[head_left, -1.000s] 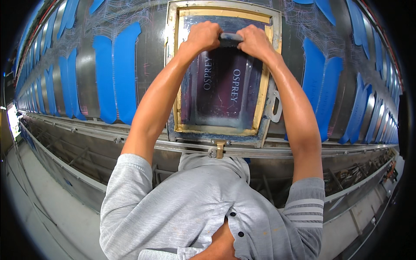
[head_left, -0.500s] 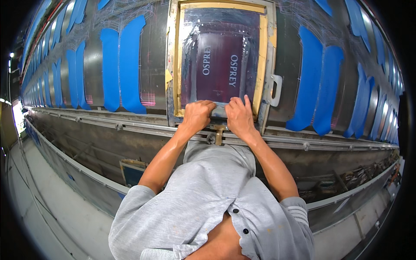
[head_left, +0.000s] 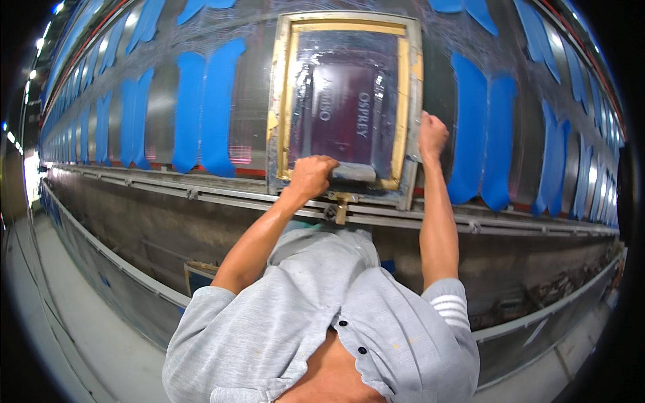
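A screen printing frame with yellow-taped inner edges lies on the long table in front of me. Its dark purple mesh carries pale lettering. At the near end of the mesh my left hand is closed round the left end of a squeegee, which lies crosswise inside the frame. My right hand is closed round the handle at the frame's right side; the fingers hide most of this handle.
Blue fabric pieces lie in pairs along the table on both sides, another pair close right of the frame. A metal rail with small stops runs along the table's near edge. A brass-coloured bracket sits at the frame's near side.
My right hand has let go of the squeegee and moved right onto the frame's handle. The left hand keeps hold of the squeegee. The whole view has shifted slightly.
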Demonstrator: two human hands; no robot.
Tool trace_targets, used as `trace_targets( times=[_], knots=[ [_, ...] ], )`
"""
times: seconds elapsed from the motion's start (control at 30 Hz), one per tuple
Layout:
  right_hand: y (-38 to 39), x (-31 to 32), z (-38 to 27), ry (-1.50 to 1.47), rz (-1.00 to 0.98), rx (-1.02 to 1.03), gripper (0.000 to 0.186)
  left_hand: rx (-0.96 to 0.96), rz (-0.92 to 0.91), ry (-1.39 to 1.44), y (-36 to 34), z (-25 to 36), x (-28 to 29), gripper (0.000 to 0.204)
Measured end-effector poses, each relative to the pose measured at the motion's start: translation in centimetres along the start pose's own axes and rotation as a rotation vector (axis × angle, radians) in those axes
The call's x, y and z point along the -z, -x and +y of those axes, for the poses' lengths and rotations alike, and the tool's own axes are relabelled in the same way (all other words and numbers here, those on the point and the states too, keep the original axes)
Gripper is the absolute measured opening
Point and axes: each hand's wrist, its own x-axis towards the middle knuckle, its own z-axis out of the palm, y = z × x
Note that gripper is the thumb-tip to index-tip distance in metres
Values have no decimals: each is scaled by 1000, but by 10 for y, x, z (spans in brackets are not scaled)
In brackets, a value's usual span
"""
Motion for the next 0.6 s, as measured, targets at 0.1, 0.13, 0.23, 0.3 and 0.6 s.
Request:
trace_targets(
  times=[0.1, 0.13, 0.23, 0.3, 0.6],
  knots=[
    [2, 20, -17, -123, -80, -11, 41, 8, 23, 89, 16, -12, 9, 44],
    [3, 19, -25, -148, -91, -28, 40, -16, 37, 104, 21, -17, 15, 44],
    [31, 19, -93, -157, -31, 7, 39, 16, 41, 65, 38, -41, 43, 48],
    [55, -23, -135, -292, -66, 40, 31, 22, 61, 34, 60, -88, 77, 49],
    [130, -124, -219, -321, -55, -46, 34, 73, 156, 12, 126, -203, 115, 46]
  ],
)
